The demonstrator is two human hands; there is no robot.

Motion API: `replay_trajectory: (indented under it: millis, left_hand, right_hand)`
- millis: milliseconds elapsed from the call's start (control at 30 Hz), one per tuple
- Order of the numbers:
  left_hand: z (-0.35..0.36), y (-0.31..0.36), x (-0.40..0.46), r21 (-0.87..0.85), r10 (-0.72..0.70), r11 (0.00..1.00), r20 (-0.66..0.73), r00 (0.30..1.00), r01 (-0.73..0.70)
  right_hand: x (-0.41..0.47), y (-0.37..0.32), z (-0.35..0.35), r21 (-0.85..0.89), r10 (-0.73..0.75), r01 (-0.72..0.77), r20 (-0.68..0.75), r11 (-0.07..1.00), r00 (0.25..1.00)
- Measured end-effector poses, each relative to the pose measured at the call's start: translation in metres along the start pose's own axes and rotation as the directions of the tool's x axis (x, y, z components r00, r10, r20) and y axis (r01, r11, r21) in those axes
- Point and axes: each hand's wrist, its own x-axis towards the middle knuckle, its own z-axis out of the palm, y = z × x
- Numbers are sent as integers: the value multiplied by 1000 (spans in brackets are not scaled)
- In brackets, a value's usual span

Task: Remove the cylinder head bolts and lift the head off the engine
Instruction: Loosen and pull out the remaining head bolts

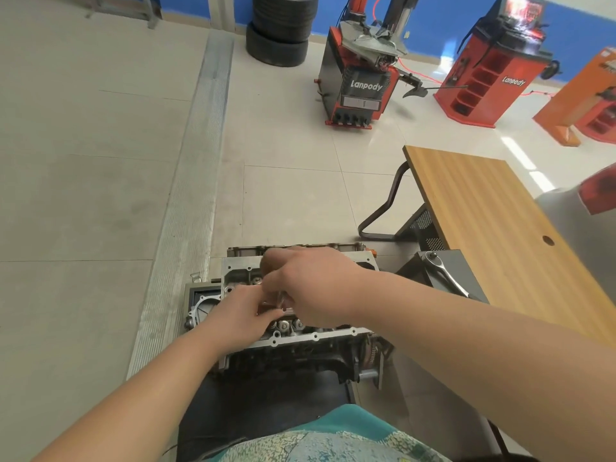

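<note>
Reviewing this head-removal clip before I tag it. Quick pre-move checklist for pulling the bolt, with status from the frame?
1. Both hands on the job: ok. Left hand and right hand meet over the grey aluminium cylinder head.
2. Small shiny metal piece between the fingertips: there, but bolt or tool cannot tell.
3. Grip secure: cannot tell, fingers hide the contact.
4. Remaining head bolts out: cannot tell, hands cover the middle of the head.
5. Chrome ratchet wrench within reach: ok, lying on the dark stand beside the wooden table.
6. Head still seated on the engine: ok, not lifted.
</note>
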Motion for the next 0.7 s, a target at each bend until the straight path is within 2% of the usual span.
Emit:
replay_trajectory:
  millis: [67,133,167,233,300,367,433,467,533,633,700]
  left_hand:
    - [-2,11,2,69,7,998,-46,999,-3]
    - [-2,19,2,40,22,999,-92,995,-19]
    - [-1,20,1,-13,35,999,-111,993,-36]
    - [1,13,-1,-102,23,994,-82,996,-32]
    - [0,7,-4,-111,0,994,-82,997,-9]
    - [-2,9,-4,-82,-24,997,-102,995,15]
    - [-4,16,-2,-41,-26,999,-133,991,21]
    - [-4,19,-1,-29,1,1000,-144,990,-5]
    - [-4,20,-2,-86,25,996,-120,992,-36]
    - [-11,13,-3,-160,-40,986,-39,998,33]
    - [-15,13,-2,-121,-41,992,-27,999,37]
  right_hand:
    - [2,-5,1,36,116,-115,-46,993,992]
    - [7,-7,4,-81,250,-250,-2,965,968]
    - [9,-6,6,-122,260,-256,15,959,965]
    - [7,-4,5,-97,159,-153,61,984,985]
    - [0,1,0,0,12,-12,74,1000,997]
    - [-2,-3,0,98,48,-46,-9,994,999]
    - [3,-7,3,51,207,-204,-43,978,977]
    - [5,-7,4,-26,262,-262,-3,965,965]
    - [7,-8,6,-91,229,-224,42,970,973]
    - [1,-2,-3,18,64,-65,67,998,996]
    - [-1,-2,-6,131,84,-83,-7,988,996]
